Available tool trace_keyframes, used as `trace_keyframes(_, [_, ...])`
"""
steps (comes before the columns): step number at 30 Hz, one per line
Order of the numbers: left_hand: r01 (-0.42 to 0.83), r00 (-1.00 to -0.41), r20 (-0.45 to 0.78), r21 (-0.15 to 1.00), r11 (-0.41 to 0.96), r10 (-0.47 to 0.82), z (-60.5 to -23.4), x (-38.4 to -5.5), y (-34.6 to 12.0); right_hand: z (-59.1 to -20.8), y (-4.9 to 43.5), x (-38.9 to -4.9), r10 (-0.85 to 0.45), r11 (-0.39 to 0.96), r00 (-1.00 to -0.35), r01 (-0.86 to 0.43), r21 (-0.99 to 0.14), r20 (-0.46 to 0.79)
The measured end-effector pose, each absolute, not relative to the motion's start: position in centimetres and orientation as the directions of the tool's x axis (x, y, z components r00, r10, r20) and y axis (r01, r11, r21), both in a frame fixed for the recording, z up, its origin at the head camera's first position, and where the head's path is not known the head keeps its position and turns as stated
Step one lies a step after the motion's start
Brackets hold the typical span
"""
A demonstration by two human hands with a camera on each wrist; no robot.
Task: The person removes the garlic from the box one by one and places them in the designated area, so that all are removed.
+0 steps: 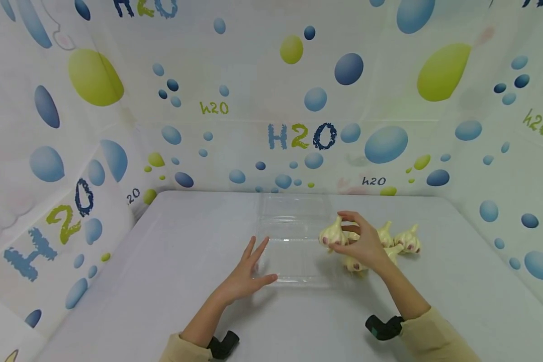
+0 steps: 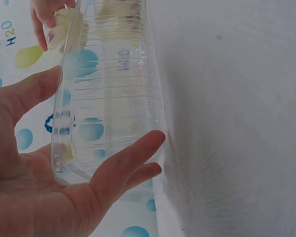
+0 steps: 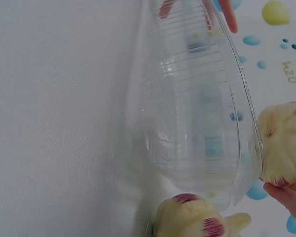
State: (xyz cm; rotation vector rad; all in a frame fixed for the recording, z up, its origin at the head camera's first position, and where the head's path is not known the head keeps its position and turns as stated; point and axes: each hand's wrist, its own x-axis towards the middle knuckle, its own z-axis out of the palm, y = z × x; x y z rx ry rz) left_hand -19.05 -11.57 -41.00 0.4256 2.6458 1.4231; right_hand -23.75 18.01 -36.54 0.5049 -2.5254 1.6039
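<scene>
A clear plastic box (image 1: 294,259) with its lid folded back stands on the white table. My right hand (image 1: 364,244) pinches a garlic bulb (image 1: 332,234) between thumb and fingers, at the box's right edge. In the right wrist view that bulb (image 3: 283,143) is beside the box rim, above the tabletop. With fingers spread, my left hand (image 1: 246,276) is at the box's left side; in the left wrist view its fingers (image 2: 133,158) lie along the clear wall. More garlic bulbs (image 1: 407,239) lie in a group right of the box, partly hidden behind my right hand.
The white table (image 1: 172,241) meets a patterned curtain (image 1: 235,146) at the back and sides. Each wrist carries a black camera mount (image 1: 383,328) near the sleeve. One loose bulb (image 3: 192,217) lies close to the box's right end.
</scene>
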Motion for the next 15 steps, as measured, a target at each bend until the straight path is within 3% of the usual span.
trace_keyframes(15, [0.191, -0.957, 0.036, 0.827, 0.529, 0.289, -40.9, -19.1, -11.6, -36.6, 21.0, -23.5, -0.138, 0.422, -0.950, -0.312, -0.851, 0.280])
